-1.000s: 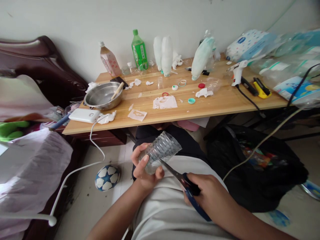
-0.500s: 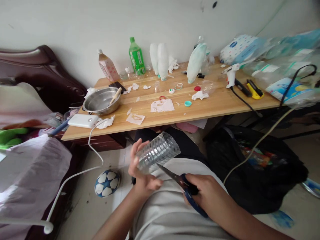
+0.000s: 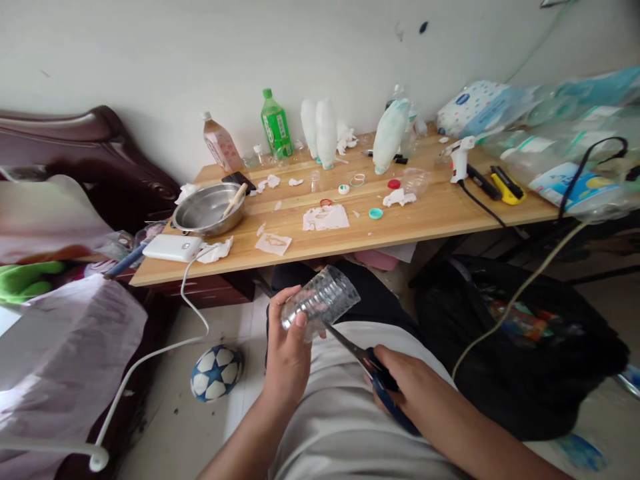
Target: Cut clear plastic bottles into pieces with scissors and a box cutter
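Over my lap, my left hand point(image 3: 291, 333) grips a clear ribbed plastic bottle piece point(image 3: 325, 293), tilted with its wide cut end up and to the right. The fingers wrap round its lower left part. My right hand point(image 3: 407, 383) holds dark-handled scissors point(image 3: 357, 352), its fingers in the loops. The blade tips point up and left and meet the underside of the bottle piece, close to my left fingers. Whether the blades bite into the plastic cannot be made out.
A wooden table point(image 3: 240, 257) stands ahead, bearing a steel bowl point(image 3: 203, 217), a green bottle point(image 3: 276, 127), white-wrapped bottles point(image 3: 326, 133), a glue gun point(image 3: 460, 160) and a yellow utility knife point(image 3: 507, 187). A black bag point(image 3: 530, 393) lies at right, a ball point(image 3: 217, 373) on the floor at left.
My left hand loosened its fingers, shifted round the bottle piece and closed on it again, turning it a little. The scissors stay in my right hand, tips still at the plastic.
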Demonstrator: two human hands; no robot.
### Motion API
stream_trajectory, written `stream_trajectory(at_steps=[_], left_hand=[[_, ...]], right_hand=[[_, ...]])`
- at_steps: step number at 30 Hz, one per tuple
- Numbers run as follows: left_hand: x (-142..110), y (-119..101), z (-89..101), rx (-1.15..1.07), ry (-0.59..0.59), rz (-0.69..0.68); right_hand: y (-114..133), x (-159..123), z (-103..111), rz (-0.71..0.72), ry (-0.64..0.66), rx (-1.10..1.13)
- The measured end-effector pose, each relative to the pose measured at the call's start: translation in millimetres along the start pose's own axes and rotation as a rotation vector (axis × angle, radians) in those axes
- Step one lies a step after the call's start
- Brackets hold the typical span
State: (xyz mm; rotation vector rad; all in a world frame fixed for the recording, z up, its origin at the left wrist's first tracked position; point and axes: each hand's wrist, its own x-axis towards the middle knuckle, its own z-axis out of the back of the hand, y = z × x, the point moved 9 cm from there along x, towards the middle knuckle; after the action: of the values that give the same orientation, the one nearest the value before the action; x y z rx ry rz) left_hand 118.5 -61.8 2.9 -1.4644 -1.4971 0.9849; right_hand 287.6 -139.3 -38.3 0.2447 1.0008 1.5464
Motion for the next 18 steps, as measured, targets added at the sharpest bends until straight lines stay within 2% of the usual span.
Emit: stream_trajectory(at_steps=[4,8,15,18], left_hand=[[-2,-5,0.1,0.121,-0.001,-0.125],[-5,-11,5.9,0.285,-0.063,-0.222],[-17,4,5.5,0.277,-0.058,-0.225],[-18,1,5.8,0.309,-0.071,-0.282]], right_hand=[[6,-6,2,0.046,-0.008,-0.006],[8,-7,0,0.053,0.008,0.009],[12,-8,2,0.041,-0.002,0.014],[15,-8,4,0.042,-0.020,0.003]])
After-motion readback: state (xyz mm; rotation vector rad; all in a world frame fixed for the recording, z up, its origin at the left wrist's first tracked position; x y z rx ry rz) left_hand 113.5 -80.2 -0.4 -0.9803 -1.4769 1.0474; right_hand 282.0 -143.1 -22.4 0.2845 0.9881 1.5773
